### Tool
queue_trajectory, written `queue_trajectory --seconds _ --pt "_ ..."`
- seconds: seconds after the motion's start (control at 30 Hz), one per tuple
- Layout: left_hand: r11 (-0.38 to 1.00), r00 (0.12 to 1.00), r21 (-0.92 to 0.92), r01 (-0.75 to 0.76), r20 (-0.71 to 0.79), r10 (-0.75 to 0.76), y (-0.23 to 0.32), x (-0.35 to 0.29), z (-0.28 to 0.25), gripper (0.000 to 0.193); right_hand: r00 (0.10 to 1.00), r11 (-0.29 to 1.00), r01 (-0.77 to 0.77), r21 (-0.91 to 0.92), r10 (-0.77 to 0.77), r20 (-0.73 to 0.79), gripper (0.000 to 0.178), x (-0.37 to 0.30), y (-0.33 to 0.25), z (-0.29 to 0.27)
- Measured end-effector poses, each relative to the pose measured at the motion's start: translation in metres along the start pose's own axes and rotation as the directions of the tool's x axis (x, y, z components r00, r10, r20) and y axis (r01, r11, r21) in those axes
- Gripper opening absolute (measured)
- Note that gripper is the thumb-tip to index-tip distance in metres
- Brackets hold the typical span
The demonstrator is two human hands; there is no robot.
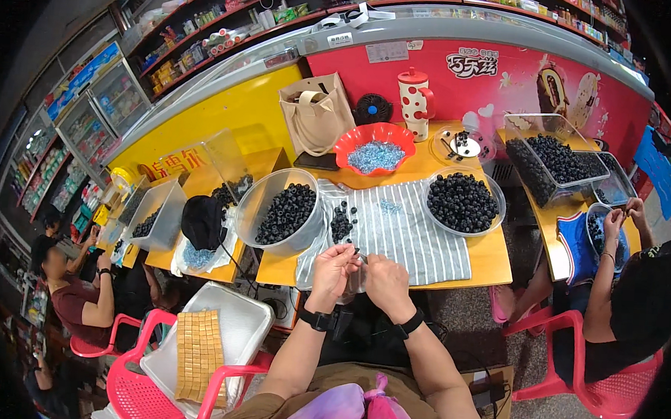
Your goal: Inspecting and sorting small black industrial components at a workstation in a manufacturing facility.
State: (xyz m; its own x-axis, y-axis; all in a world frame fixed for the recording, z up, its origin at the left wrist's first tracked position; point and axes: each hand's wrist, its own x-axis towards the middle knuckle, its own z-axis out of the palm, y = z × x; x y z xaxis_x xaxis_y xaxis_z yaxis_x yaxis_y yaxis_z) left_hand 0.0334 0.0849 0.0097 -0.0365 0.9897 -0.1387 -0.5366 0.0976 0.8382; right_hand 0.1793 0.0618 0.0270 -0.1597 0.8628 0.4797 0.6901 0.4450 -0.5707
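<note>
My left hand (pixel 333 271) is at the table's front edge, its fingertips pinched on a small black piece (pixel 357 251). Close beside it on the right, my right hand (pixel 389 283) is curled closed, and whatever its fingers hold is hidden. Something clear, which I cannot make out, shows between the hands. Ahead lies a grey-and-white striped cloth (pixel 417 248) with a loose group of black pieces (pixel 342 222) and a small patch of pale blue bits (pixel 390 206). A clear round tub (pixel 253 209) of black pieces stands left, and a round bowl of black pieces (pixel 463 203) right.
A red scalloped bowl (pixel 341 151) of blue bits, a polka-dot tumbler (pixel 415 111) and a beige bag (pixel 310 117) stand at the back. People work at tables on both sides. A pink chair (pixel 140 389) holding a white tray stands at my left.
</note>
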Motion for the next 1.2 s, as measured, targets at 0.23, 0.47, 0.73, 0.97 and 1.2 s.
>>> queue_trajectory --seconds 0.23,0.47,0.73,0.97,1.2 --pt "0.999 0.999 -0.013 -0.051 -0.013 0.05 -0.005 -0.001 0.0 0.012 0.999 0.999 -0.033 0.023 0.032 0.042 0.015 0.001 0.003 0.006" --pt "0.995 0.995 0.029 -0.095 -0.021 0.096 -0.005 -0.006 0.007 0.011 0.994 0.996 -0.077 0.053 0.073 0.077 0.018 0.004 0.003 0.001" --pt "0.98 0.988 0.145 -0.134 -0.053 0.143 -0.01 -0.005 0.012 0.006 0.993 0.992 -0.105 0.073 0.101 0.058 0.02 0.006 0.005 0.004" --pt "0.945 0.958 0.29 -0.151 -0.194 0.212 -0.02 -0.014 0.021 0.003 0.978 0.981 -0.192 -0.041 0.194 0.071 0.011 0.019 -0.003 0.002" --pt "0.973 0.967 0.128 -0.191 -0.144 0.209 -0.005 -0.015 0.004 0.009 0.998 0.931 0.01 -0.365 0.013 0.062 0.008 0.021 0.021 -0.022"
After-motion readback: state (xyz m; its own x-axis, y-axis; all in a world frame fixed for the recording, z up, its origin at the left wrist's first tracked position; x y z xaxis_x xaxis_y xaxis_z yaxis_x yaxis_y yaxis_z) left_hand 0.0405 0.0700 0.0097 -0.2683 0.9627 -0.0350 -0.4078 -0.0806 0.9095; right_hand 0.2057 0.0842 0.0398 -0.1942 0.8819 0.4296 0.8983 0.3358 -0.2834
